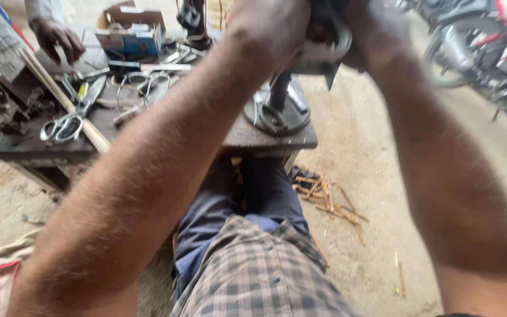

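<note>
Hands, the left hand (268, 26) and right hand (377, 32), both gripped a blurry metal part (323, 56) above the tabletop (265, 141); work looked unfinished.

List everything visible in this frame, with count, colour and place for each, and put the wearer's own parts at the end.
metal object: one, grey, blurred, gripped by both hands at top centre
workbench: one, dark wood, across the upper left
round stand base: one, dark metal, on the bench's right end
scissors: one pair, silver, on the bench's left part
wooden stick: one, pale, lying diagonally beside the scissors
cardboard box: one, brown and blue, at the bench's back
other person's hand: one, resting at the bench's far left
wood slivers: many, orange-brown, on the sandy ground
motorcycle: one, red and black, top right
left hand: raised, on the object
right hand: raised, on the object
</note>
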Tool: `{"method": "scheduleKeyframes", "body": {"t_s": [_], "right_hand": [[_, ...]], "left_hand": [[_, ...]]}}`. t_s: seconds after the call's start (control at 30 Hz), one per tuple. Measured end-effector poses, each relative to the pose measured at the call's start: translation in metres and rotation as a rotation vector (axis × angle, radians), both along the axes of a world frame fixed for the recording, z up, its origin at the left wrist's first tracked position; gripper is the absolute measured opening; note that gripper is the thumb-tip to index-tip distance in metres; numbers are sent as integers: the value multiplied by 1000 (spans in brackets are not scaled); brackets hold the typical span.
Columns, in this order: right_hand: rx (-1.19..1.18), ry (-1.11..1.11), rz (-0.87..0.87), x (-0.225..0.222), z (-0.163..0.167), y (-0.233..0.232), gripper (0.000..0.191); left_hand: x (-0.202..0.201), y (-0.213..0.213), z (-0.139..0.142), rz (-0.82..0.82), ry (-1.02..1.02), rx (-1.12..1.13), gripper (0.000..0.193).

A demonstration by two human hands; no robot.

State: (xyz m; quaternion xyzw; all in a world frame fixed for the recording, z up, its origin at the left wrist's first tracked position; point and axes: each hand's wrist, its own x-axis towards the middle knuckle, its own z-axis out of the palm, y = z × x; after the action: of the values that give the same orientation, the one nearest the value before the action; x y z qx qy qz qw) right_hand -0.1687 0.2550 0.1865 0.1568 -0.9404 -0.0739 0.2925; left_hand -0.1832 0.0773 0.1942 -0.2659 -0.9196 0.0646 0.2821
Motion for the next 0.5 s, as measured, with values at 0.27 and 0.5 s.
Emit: {"method": "scheduleKeyframes", "body": {"t_s": [0.27, 0.5], "right_hand": [[-122, 117, 40, -8, -27, 4, 56], [-246, 263, 180, -11, -37, 14, 55]], "left_hand": [[-21, -11, -32, -51, 62, 127, 34], [-34, -10, -57, -208, 213, 326, 47]]}}
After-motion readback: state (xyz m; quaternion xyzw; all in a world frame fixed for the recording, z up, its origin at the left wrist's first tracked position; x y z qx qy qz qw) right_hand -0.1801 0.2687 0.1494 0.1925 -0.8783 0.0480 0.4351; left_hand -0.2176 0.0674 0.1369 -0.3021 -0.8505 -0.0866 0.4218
